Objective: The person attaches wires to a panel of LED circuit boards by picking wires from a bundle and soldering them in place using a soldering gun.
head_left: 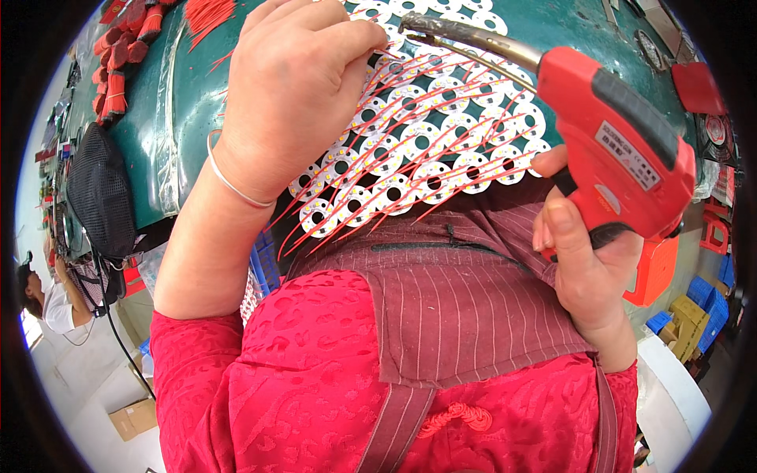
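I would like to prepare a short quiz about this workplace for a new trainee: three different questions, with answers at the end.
1. Open question: Which grip holds the red soldering gun?
2. True or false: Red wires lie across the white ring-shaped boards.
3. Multiple choice: What colour is the table surface under the boards?
a) white
b) green
c) yellow

Key:
1. The right grip.
2. True.
3. b
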### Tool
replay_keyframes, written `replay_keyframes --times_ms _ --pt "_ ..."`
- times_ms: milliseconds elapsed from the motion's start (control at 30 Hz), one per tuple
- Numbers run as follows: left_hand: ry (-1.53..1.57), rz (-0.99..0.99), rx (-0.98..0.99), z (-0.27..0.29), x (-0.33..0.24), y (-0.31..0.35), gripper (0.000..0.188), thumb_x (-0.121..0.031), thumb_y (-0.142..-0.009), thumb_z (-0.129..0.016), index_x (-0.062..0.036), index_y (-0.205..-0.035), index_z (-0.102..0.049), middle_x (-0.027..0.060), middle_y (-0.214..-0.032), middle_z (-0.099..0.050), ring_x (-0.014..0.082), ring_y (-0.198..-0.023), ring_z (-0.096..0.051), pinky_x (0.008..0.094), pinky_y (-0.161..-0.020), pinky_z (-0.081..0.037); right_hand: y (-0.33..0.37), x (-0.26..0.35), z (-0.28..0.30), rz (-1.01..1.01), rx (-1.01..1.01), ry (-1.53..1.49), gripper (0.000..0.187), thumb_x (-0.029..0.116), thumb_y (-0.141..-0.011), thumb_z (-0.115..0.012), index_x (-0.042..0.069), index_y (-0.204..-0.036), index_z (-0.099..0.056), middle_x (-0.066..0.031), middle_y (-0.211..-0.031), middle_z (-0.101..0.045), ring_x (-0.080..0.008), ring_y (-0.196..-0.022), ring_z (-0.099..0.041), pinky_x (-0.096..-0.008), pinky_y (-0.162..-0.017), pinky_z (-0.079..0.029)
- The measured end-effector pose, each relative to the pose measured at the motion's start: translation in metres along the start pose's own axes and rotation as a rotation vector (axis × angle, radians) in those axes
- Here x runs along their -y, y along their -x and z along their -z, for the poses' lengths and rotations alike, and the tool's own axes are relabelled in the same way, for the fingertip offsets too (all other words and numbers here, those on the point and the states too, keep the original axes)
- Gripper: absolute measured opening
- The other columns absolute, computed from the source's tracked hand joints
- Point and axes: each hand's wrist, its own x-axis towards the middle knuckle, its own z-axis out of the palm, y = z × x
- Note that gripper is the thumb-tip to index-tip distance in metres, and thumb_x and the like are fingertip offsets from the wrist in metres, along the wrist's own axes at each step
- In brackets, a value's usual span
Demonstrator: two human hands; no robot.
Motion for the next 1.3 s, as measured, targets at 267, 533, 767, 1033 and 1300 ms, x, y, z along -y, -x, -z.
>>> replay_keyframes --times_ms 267,533,767,1033,1300 --pt "-0.085 -0.013 -0.003 0.0002 -0.0027 0.0009 0.011 -0.002 -0.074 -0.070 -0.0082 -0.084 -0.071 0.0070 -0.070 -0.057 0.0284 -0.072 -0.059 0.0412 -0.087 -0.049 -0.0015 0.0001 0.0000 0.002 0.025 0.027 0.036 0.008 -0.095 -0.061 -0.005 -0.127 -0.049 -0.0202 -0.119 -0.060 -0.0081 -0.065 -0.054 -0.0228 -0.056 -0.048" --pt "-0.101 -0.030 -0.009 -0.0009 -0.0014 0.0022 0.011 -0.003 -0.074 -0.070 -0.0085 -0.084 -0.070 0.0065 -0.072 -0.058 0.0284 -0.073 -0.060 0.0430 -0.091 -0.049 -0.0025 -0.0034 -0.0003 0.056 0.034 0.061 0.041 0.007 -0.095 -0.062 -0.005 -0.131 -0.047 -0.0208 -0.120 -0.060 -0.0079 -0.066 -0.055 -0.0221 -0.056 -0.048" --pt "-0.122 -0.023 0.014 -0.0005 -0.0022 0.0023 0.012 -0.003 -0.074 -0.070 -0.0091 -0.084 -0.070 0.0056 -0.072 -0.058 0.0266 -0.077 -0.062 0.0447 -0.094 -0.048 -0.0010 -0.0033 0.0026 0.059 0.057 0.155 0.038 0.002 -0.095 -0.061 -0.005 -0.130 -0.047 -0.0173 -0.113 -0.061 -0.0082 -0.065 -0.055 -0.0227 -0.056 -0.048" --pt "-0.131 -0.040 0.010 -0.0010 -0.0023 0.0013 0.012 -0.004 -0.074 -0.071 -0.0096 -0.085 -0.070 0.0048 -0.073 -0.059 0.0262 -0.078 -0.062 0.0452 -0.095 -0.048 0.0041 -0.0038 0.0002 -0.004 0.013 0.050 0.030 0.002 -0.095 -0.060 -0.006 -0.122 -0.050 -0.0151 -0.109 -0.059 -0.0089 -0.064 -0.054 -0.0246 -0.055 -0.049" --pt "-0.156 -0.036 0.005 -0.0002 -0.0032 0.0013 0.011 -0.003 -0.075 -0.071 -0.0093 -0.084 -0.070 0.0048 -0.074 -0.060 0.0267 -0.076 -0.062 0.0426 -0.089 -0.049 -0.0004 0.0039 -0.0017 -0.026 0.002 0.039 0.031 0.010 -0.096 -0.061 -0.006 -0.121 -0.051 -0.0187 -0.119 -0.059 -0.0087 -0.065 -0.053 -0.0247 -0.056 -0.049"
